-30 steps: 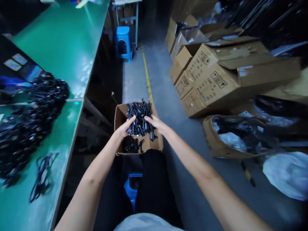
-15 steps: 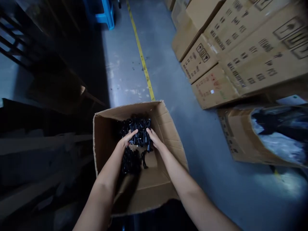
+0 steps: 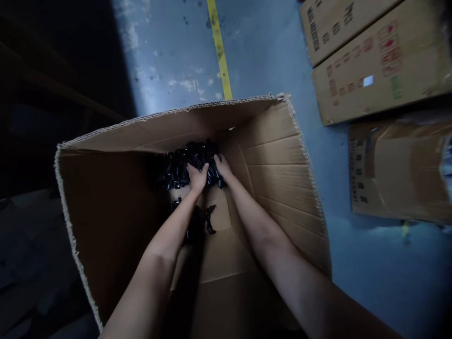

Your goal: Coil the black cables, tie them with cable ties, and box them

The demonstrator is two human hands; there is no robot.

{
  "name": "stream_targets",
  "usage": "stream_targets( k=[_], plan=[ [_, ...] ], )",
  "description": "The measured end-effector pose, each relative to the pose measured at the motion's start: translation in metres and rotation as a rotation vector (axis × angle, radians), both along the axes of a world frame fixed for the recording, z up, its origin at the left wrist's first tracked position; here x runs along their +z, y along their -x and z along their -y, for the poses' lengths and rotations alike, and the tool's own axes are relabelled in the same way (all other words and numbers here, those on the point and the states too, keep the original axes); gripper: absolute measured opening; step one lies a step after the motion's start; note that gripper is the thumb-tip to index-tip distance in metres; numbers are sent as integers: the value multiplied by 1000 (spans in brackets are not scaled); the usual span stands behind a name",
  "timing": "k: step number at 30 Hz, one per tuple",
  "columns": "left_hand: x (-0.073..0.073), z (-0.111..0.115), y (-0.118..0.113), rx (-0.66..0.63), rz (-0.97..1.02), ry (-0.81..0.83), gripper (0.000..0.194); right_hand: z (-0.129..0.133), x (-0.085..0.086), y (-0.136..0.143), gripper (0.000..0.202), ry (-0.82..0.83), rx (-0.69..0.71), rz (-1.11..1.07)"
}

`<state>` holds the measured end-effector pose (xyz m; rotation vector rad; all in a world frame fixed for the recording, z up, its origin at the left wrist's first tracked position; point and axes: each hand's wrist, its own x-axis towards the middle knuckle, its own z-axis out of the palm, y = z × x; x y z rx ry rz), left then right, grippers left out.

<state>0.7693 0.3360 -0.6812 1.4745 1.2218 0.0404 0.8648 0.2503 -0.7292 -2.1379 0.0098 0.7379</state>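
Observation:
Both my arms reach down into a deep open cardboard box (image 3: pixel 275 160). A heap of black cables (image 3: pixel 174 172), bundled with dark plugs, lies against the box's far wall. My left hand (image 3: pixel 198 178) rests at the front of this heap, thumb and fingers spread apart. At the heap's right end, beside the box's right wall, my right hand (image 3: pixel 222 165) touches the cables with its fingers extended. A single small black cable bundle (image 3: pixel 210 220) lies on the box floor nearer to me. More dark cables are partly hidden beneath my left forearm.
Printed cartons (image 3: pixel 381 70) are stacked on the right, and another taped carton (image 3: pixel 399 169) stands below them. A yellow line (image 3: pixel 221 52) runs along the blue-grey floor (image 3: pixel 261 56) beyond the box. Deep shadow covers the left side.
My view has come closer to the box. The cable heap between my hands has gone lower, against the far wall. My left hand has shifted to its front, fingers spread.

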Motion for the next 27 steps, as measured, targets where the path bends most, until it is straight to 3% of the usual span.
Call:
stream_targets(
  k=[3, 5, 8, 10, 13, 16, 21, 27],
  plan=[
    [18, 21, 13, 20, -51, -181, 77, -1, 25, 3, 55, 17, 40, 85],
    [24, 30, 24, -141, -86, -329, 70, -6, 41, 6, 51, 48, 145, 216],
    [21, 32, 30, -503, -162, -494, 69, -21, 53, -2, 37, 148, 367, 341],
    [16, 26, 26, -596, -196, -515, 73, -31, 56, -14, 30, 189, 438, 317],
    [16, 17, 21, -598, -191, -501, 77, -38, 59, -29, 34, 208, 464, 293],
    [22, 17, 30, -583, -122, -544, 77, -35, 62, -32, 43, 230, 454, 319],
    [22, 28, 60, -709, -51, -600, 71, -32, 58, -25, 28, 297, 522, 262],
    [15, 35, 72, -769, -23, -602, 63, -34, 59, -27, 26, 350, 557, 230]
  ],
)
